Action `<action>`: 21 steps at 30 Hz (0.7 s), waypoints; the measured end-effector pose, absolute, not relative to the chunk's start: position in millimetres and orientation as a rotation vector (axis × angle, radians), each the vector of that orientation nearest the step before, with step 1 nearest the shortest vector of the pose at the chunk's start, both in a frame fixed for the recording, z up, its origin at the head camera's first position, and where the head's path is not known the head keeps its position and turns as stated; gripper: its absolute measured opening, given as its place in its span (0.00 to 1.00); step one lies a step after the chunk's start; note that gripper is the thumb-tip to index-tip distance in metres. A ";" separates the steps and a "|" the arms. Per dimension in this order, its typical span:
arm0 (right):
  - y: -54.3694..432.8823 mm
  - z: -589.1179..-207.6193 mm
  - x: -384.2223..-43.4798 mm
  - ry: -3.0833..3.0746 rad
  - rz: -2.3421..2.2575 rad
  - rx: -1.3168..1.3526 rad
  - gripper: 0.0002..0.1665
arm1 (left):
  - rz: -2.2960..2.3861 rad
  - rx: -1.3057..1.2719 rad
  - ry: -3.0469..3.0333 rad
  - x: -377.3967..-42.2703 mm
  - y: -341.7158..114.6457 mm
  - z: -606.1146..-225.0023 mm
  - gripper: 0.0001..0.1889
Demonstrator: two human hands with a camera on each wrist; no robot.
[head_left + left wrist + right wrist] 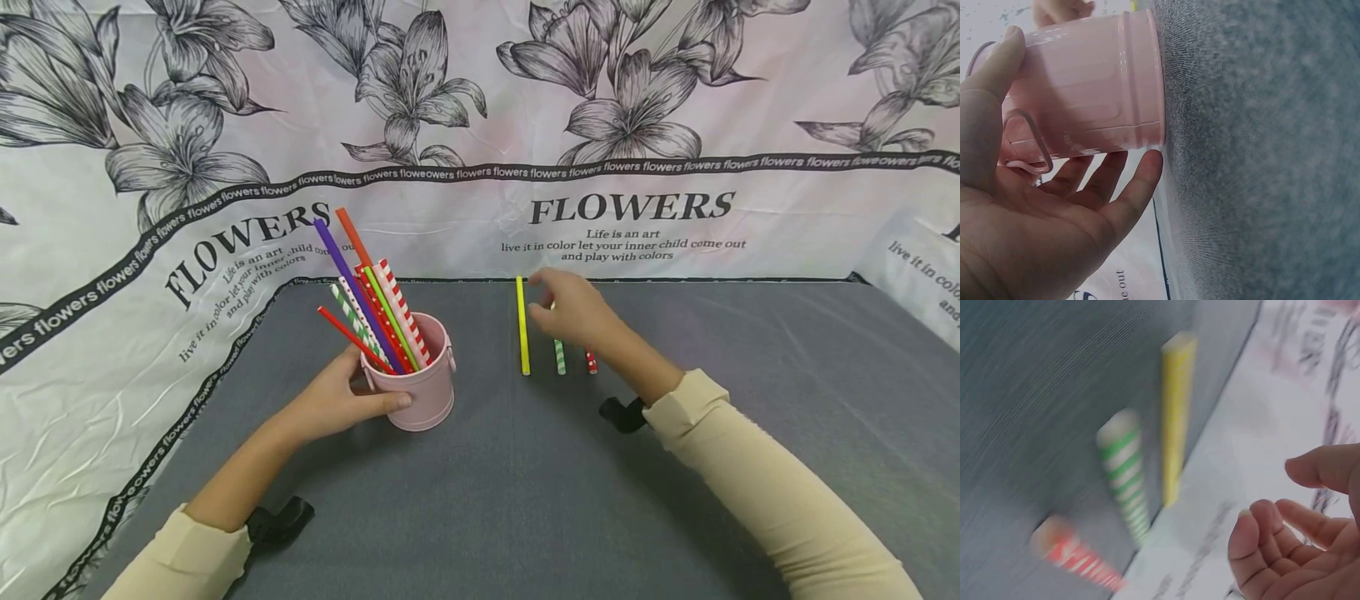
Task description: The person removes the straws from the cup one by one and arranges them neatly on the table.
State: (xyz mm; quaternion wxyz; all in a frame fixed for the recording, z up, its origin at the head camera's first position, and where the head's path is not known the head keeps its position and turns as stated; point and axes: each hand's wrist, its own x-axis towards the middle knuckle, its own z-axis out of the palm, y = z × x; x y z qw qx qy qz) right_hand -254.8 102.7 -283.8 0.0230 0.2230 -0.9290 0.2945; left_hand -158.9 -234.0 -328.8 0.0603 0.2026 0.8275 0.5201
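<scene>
My left hand (352, 400) grips a pink metal pail (423, 400) from its left side, the thumb across the front and the fingers around the back. Several straws (375, 317) lean to the left in the pail: plain purple, orange, red and green ones, and striped or dotted paper ones. My right hand (573, 308) hovers over the straws on the table, fingers loosely bent, nothing between them. Under and beside it lie a yellow straw (522, 325), a green-and-white striped straw (1127, 478) and a red-and-white straw (1082, 556), roughly side by side.
A dark grey cloth covers the table (480, 500). Behind it and along the left hangs a white curtain (450, 225) with printed flowers and lettering. Black bands (279, 522) are worn at both wrists.
</scene>
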 end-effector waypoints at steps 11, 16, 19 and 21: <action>42.4 -251.0 -223.2 -2.669 1.121 0.983 0.13 | 1.572 0.580 2.513 -160.6 -232.6 -328.6 0.42; 10.0 -240.2 -218.3 -2.616 1.021 1.091 0.12 | 1.573 0.592 2.528 -159.6 -234.9 -328.1 0.40; -5.3 -237.6 -216.3 -2.638 0.967 1.118 0.13 | 1.564 0.596 2.522 -158.9 -234.7 -327.9 0.40; -11.7 -237.8 -215.1 -2.666 0.932 1.126 0.13 | 1.554 0.593 2.523 -158.9 -233.4 -328.0 0.40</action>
